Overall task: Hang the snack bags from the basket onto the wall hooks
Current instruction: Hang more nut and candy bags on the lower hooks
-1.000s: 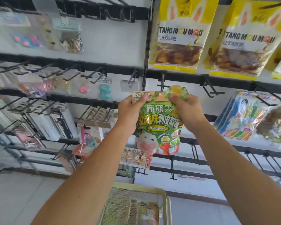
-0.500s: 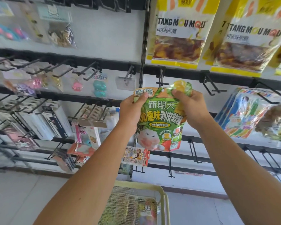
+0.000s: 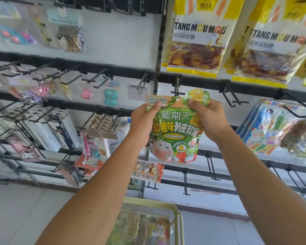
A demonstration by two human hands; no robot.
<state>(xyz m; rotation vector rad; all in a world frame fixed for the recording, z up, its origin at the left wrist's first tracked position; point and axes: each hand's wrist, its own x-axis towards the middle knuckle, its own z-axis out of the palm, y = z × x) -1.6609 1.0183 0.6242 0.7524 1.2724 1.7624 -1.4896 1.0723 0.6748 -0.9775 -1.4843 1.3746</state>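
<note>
A green snack bag (image 3: 175, 131) with white Chinese lettering is held upright in front of the wall rack. My left hand (image 3: 142, 122) grips its top left corner, thumb on the front. My right hand (image 3: 208, 119) pinches its crumpled top right corner. The bag's hang hole sits just below the tip of an empty black wall hook (image 3: 177, 86). Low in the frame, the pale yellow mesh basket (image 3: 175, 214) holds more snack bags (image 3: 148, 228).
Two big yellow candy bags (image 3: 194, 41) hang on the row above. Colourful packets (image 3: 270, 128) hang at the right. Another empty hook (image 3: 232, 96) juts out right of my hands, with several more below. Toys and small goods fill the left rack.
Both hands have kept their grip and lifted the green bag a little closer to the hook above it; the view has tilted slightly upward.
</note>
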